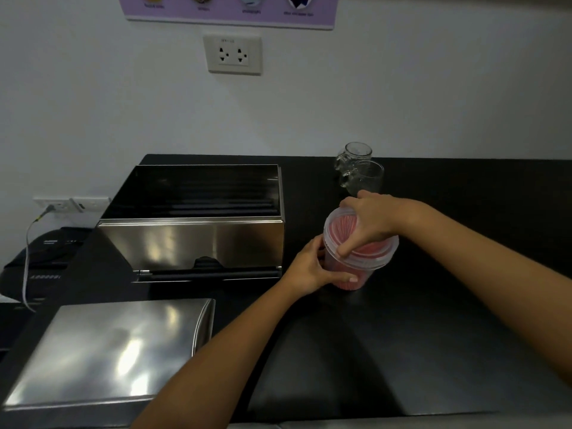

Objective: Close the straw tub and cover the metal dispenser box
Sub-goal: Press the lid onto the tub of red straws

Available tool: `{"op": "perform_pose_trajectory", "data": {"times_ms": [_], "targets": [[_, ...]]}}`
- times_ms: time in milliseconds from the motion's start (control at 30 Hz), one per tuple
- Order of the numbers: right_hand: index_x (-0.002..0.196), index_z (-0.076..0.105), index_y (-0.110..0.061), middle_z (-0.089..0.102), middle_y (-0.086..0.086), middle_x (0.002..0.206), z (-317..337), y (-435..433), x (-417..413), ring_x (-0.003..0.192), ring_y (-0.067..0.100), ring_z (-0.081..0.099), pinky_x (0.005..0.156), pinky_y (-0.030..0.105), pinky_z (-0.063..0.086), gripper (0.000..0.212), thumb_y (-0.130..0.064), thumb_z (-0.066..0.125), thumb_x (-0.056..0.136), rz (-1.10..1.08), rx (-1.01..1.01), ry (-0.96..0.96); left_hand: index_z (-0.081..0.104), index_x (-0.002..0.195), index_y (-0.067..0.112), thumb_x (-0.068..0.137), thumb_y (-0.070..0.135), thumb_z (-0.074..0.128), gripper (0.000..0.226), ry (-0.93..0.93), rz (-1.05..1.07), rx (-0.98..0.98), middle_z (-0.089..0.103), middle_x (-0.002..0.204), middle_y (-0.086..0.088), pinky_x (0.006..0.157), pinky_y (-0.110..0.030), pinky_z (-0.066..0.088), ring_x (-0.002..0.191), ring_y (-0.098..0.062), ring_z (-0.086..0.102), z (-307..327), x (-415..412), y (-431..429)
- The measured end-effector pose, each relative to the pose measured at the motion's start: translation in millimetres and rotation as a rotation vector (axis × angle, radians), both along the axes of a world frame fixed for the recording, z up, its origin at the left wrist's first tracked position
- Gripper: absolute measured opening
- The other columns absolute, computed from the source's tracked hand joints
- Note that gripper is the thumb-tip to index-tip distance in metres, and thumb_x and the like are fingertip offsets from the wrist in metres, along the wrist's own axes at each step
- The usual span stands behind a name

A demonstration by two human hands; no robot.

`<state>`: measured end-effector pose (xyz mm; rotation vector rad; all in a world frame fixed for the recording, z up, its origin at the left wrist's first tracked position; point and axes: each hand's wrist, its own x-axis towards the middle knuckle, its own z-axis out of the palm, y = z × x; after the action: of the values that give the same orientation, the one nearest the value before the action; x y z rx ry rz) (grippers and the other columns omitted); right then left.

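A clear plastic tub (356, 275) full of red straws stands on the black counter, right of the metal dispenser box (198, 243). My left hand (312, 270) grips the tub's side near its base. My right hand (371, 221) rests on the clear round lid (371, 255), which sits on the tub's rim, slightly tilted. The dispenser box is open on top, with dark straws lying inside. Its steel cover (102, 351) lies flat on the counter in front of the box, at the lower left.
Two clear glass mugs (359, 171) stand close behind the tub. A black device (40, 261) with a grey cable sits left of the counter, below a wall socket. Bare black counter (433, 335) stretches to the right and front.
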<state>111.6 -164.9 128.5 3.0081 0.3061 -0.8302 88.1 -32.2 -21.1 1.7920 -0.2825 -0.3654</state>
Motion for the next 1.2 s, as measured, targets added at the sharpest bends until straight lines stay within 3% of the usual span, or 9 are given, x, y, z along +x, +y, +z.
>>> {"op": "perform_pose_trajectory", "data": {"times_ms": [233,433,600,767,867,1000,1100,1200], "targets": [[0.137,0.019,-0.033,0.026,0.005,0.139,6.8,-2.4,-1.2,0.125,0.035,0.031,0.094,0.05,0.041,0.117,-0.07,0.063,0.036,0.019,0.011,-0.024,0.036,0.135,0.025,0.055,0.032,0.086,0.095,-0.007,-0.003,0.016,0.048,0.136,0.003,0.099,-0.033,0.045,0.124,-0.014,0.047,1.0,0.7,0.5],[0.137,0.021,-0.031,0.028,0.007,0.138,1.9,2.2,1.9,0.122,0.036,0.034,0.09,0.047,0.043,0.116,-0.073,0.06,0.036,-0.01,-0.023,0.016,0.037,0.134,0.024,0.055,0.03,0.086,0.093,0.003,-0.001,-0.007,0.049,0.135,0.002,0.101,-0.037,0.045,0.124,-0.015,0.048,-0.5,0.9,0.5],[0.136,0.025,-0.023,0.032,0.012,0.138,-4.5,5.8,1.9,0.121,0.038,0.037,0.085,0.045,0.042,0.114,-0.078,0.057,0.042,-0.055,-0.094,-0.059,0.04,0.131,0.028,0.053,0.033,0.086,0.091,0.02,-0.005,-0.028,0.051,0.132,0.005,0.102,-0.039,0.045,0.124,-0.014,0.047,-1.8,0.7,0.2],[0.137,0.021,-0.026,0.03,0.015,0.139,-5.3,7.6,1.5,0.121,0.039,0.037,0.082,0.045,0.043,0.107,-0.075,0.059,0.049,-0.086,-0.092,-0.049,0.038,0.13,0.029,0.054,0.035,0.086,0.09,0.012,-0.007,0.012,0.05,0.129,0.009,0.101,-0.035,0.044,0.124,-0.014,0.046,-2.0,2.2,0.0],[0.135,0.023,-0.031,0.03,0.014,0.138,-0.5,6.8,1.4,0.12,0.04,0.038,0.079,0.043,0.043,0.104,-0.073,0.059,0.047,-0.075,-0.052,-0.013,0.039,0.126,0.033,0.055,0.034,0.086,0.085,0.008,-0.008,0.02,0.05,0.122,0.015,0.095,-0.025,0.045,0.121,-0.011,0.047,-1.2,1.8,-0.2],[0.136,0.022,-0.032,0.032,0.014,0.138,5.4,3.4,3.6,0.117,0.039,0.042,0.085,0.044,0.045,0.107,-0.074,0.059,0.045,-0.068,-0.015,0.021,0.04,0.128,0.031,0.054,0.033,0.086,0.087,-0.011,-0.01,0.022,0.05,0.131,0.006,0.099,-0.031,0.044,0.123,-0.013,0.047,-0.2,2.1,0.9],[0.136,0.022,-0.03,0.031,0.015,0.138,2.5,5.7,4.0,0.119,0.039,0.04,0.079,0.042,0.042,0.104,-0.072,0.06,0.049,-0.048,-0.058,-0.003,0.039,0.13,0.029,0.056,0.031,0.085,0.088,-0.013,-0.013,0.021,0.05,0.132,0.004,0.099,-0.03,0.044,0.123,-0.013,0.047,0.4,1.4,1.3],[0.137,0.022,-0.026,0.035,0.016,0.137,-1.6,8.6,4.6,0.117,0.038,0.043,0.078,0.041,0.042,0.102,-0.073,0.058,0.054,-0.049,-0.092,-0.014,0.038,0.13,0.03,0.058,0.031,0.085,0.086,-0.002,-0.013,0.033,0.049,0.124,0.015,0.094,-0.022,0.044,0.121,-0.009,0.045,0.8,0.3,1.3]]}}
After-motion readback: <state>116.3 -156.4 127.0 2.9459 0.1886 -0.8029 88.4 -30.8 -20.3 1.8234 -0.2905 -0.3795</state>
